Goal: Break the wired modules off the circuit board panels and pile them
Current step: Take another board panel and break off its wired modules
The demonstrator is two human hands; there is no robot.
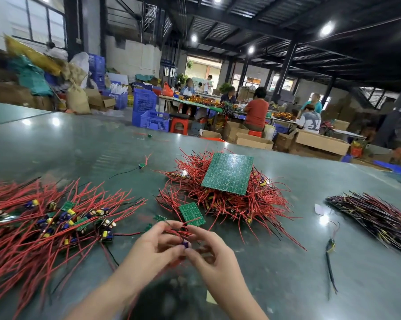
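Green fibreglass with red leads trailing from it: a small green circuit board panel fragment [192, 214] sits low in the centre of the frame, its near edge hidden by the two hands. The left hand [153, 247] and right hand [207, 247] are close together, fingers curled and pinching a small blue-bodied wired module [185, 244] and its red wires between them; motion blur hides exactly which fingertips bear on what.

To snap it cleanly, I judge one hand should pin the fragment near the score line while the other bends the module sharply, keeping the wires out of the bend so no solder joint tears.

The freed piece belongs on the heap of loose red-wired modules [56, 218] at the left of the frame. Above the hands, a large green circuit board panel [228, 173] rests tilted on a mound of uncut red-wired panels [229, 199]. A bundle of dark wired parts [377, 218] lies at the right, all on the glossy grey-green tabletop [79, 148].
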